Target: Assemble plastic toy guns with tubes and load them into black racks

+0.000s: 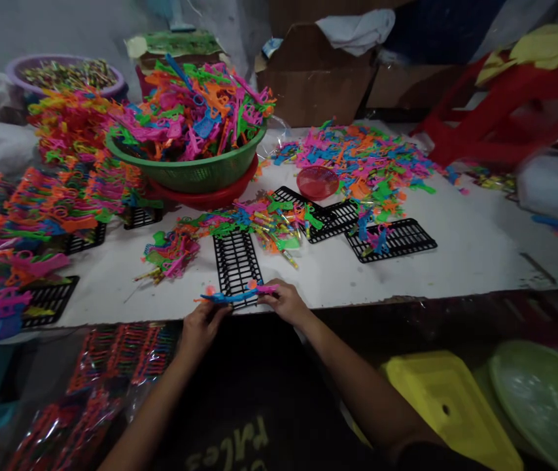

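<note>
A white table [455, 248] carries everything, with the green basket [195, 171] of bright plastic toys set on a red basin [220, 196] near its far left. In front of that basket lie a loose pile of toys [259, 222] and a black grid tray [236, 261]; to the right of it sit a small red bowl [316, 182], two more black trays [390, 239] and a wide scatter of toys [362, 160]. Left of the basket, stacked toys [53, 196] cover further trays.
</note>
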Motion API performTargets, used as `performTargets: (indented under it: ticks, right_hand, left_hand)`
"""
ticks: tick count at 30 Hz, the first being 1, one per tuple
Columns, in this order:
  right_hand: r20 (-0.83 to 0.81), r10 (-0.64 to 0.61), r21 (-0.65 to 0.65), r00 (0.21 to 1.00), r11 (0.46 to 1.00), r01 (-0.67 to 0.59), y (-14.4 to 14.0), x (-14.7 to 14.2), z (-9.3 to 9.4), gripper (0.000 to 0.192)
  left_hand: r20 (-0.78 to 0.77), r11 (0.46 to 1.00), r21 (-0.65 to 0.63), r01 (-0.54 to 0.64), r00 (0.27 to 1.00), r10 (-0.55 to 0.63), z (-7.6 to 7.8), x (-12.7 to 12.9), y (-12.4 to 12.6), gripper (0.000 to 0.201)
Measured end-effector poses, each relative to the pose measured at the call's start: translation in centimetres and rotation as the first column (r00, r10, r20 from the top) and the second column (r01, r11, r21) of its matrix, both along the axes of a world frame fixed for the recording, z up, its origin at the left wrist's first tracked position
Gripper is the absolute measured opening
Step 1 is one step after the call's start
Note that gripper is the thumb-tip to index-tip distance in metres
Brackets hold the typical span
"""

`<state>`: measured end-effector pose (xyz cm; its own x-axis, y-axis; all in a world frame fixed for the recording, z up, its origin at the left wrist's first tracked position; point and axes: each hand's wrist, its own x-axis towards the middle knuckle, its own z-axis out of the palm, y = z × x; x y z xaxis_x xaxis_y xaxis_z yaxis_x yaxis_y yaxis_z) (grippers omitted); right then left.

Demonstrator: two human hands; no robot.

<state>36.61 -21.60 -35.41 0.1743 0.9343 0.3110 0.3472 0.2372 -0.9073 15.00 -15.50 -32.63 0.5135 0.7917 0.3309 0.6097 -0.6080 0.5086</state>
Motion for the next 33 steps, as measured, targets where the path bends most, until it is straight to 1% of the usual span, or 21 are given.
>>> performTargets:
  ticks: [2, 5, 7, 11, 15, 18, 19, 20, 21, 22, 24, 25, 26, 28, 29, 30, 31, 33]
  right_hand:
    - [-0.004, 0.001, 0.012, 1.0, 1.0, -0.001, 0.0, 0.0, 0.1, 0.014]
    - [-0.006, 0.006, 0.011, 1.0, 1.0, -0.006, -0.1, 0.0, 0.3, 0.013]
    - [-0.006, 0.004, 0.005, 1.0, 1.0, -0.004, -0.1, 0.1, 0.3, 0.012]
    - [-0.007, -0.004, 0.021, 1.0, 1.0, 0.004, 0.0, 0.0, -0.2, 0.015]
    - [-0.008, 0.011, 0.039, 1.0, 0.999, -0.011, 0.1, -0.3, -0.3, 0.017]
    - [0.019, 0.04, 0.01, 0.999, 0.999, -0.04, -0.5, 0.6, 0.5, 0.018]
    - [0.032, 0.032, -0.004, 0.999, 0.999, -0.032, -0.8, 1.2, 0.9, 0.019]
    - [0.044, -0.006, -0.012, 0.999, 1.0, 0.007, -1.0, 2.0, 1.4, 0.02]
    - [0.059, -0.077, -0.014, 0.995, 0.997, 0.078, -1.1, 2.9, 1.8, 0.021]
    - [0.082, -0.174, -0.016, 0.981, 0.984, 0.176, -1.0, 3.8, 2.3, 0.021]
    - [0.197, -0.363, -0.039, 0.911, 0.925, 0.377, -0.3, 5.4, 3.1, 0.024]
    - [0.294, -0.403, -0.07, 0.866, 0.895, 0.441, 0.4, 5.9, 3.5, 0.024]
    - [0.405, -0.394, -0.117, 0.825, 0.873, 0.474, 1.1, 6.3, 3.8, 0.024]
    - [0.592, -0.277, -0.228, 0.757, 0.843, 0.487, 2.4, 6.6, 4.4, 0.021]
    - [0.641, -0.221, -0.278, 0.735, 0.826, 0.491, 3.0, 6.8, 4.6, 0.02]
    - [0.657, -0.19, -0.315, 0.729, 0.81, 0.494, 3.5, 6.9, 4.8, 0.02]
    - [0.646, -0.188, -0.336, 0.74, 0.8, 0.497, 3.8, 7.1, 4.9, 0.022]
    - [0.58, -0.237, -0.341, 0.779, 0.798, 0.496, 4.2, 7.5, 5.0, 0.026]
  left_hand:
    - [-0.002, 0.996, 0.09, 0.012, 1.0, -0.012, -0.1, 0.2, -0.1, 0.023]
    - [-0.008, 0.973, 0.225, 0.05, 0.999, -0.05, 0.0, 0.4, 0.0, 0.018]
    - [-0.036, 0.963, 0.261, 0.067, 0.998, -0.06, 0.3, 0.4, 0.1, 0.016]
    - [-0.125, 0.972, 0.217, 0.094, 0.99, -0.068, 0.3, 0.4, 0.3, 0.015]
    - [-0.104, 0.979, 0.198, 0.055, 0.994, -0.035, -0.1, 0.8, -0.2, 0.018]
    - [-0.073, 0.982, 0.172, 0.074, 0.995, -0.062, 0.2, 0.1, -0.3, 0.02]
    - [-0.062, 0.983, 0.158, 0.089, 0.995, -0.08, 0.4, -0.5, -0.1, 0.021]
    - [-0.05, 0.985, 0.15, 0.09, 0.995, -0.083, 0.6, -1.2, 0.3, 0.022]
    - [-0.037, 0.987, 0.149, 0.064, 0.998, -0.059, 0.8, -2.1, 0.9, 0.023]
    - [-0.027, 0.988, 0.153, 0.014, 1.0, -0.01, 1.1, -2.9, 1.7, 0.024]
    - [-0.019, 0.971, 0.187, -0.148, 0.988, 0.154, 1.4, -4.3, 3.6, 0.024]
    - [-0.026, 0.952, 0.205, -0.227, 0.971, 0.237, 1.6, -4.7, 4.6, 0.025]
    - [-0.043, 0.931, 0.221, -0.292, 0.95, 0.308, 1.7, -4.9, 5.6, 0.027]
    - [-0.095, 0.892, 0.242, -0.381, 0.906, 0.413, 1.9, -5.0, 7.3, 0.035]
    - [-0.115, 0.876, 0.246, -0.415, 0.885, 0.452, 2.0, -4.9, 7.9, 0.04]
    - [-0.127, 0.862, 0.245, -0.443, 0.867, 0.481, 2.0, -4.8, 8.4, 0.046]
    - [-0.129, 0.852, 0.238, -0.466, 0.854, 0.503, 2.0, -4.8, 8.8, 0.051]
    - [-0.111, 0.829, 0.22, -0.515, 0.831, 0.545, 2.0, -4.9, 9.3, 0.056]
